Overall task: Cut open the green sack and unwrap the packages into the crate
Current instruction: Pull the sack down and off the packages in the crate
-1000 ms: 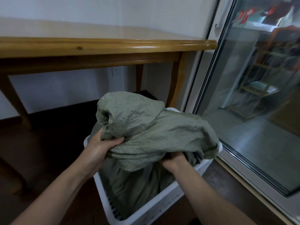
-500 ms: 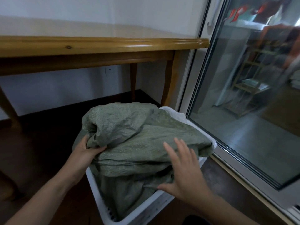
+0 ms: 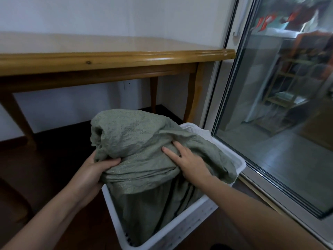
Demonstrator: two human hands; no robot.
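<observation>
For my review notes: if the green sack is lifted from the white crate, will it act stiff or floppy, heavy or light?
Probably floppy: the green sack creases and drapes over the rim of the crate. Likely light where the left hand bunches it in its grip; any contents are hidden. The crinkled weave looks grippy rather than slippery.

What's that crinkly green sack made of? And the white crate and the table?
The green sack looks like woven plastic fabric: a fine weave, faint sparkle, stiff crumples. The white crate seems moulded plastic, smooth with slots along its wall. The table is wood, varnished glossy; a knot and grain show.
</observation>
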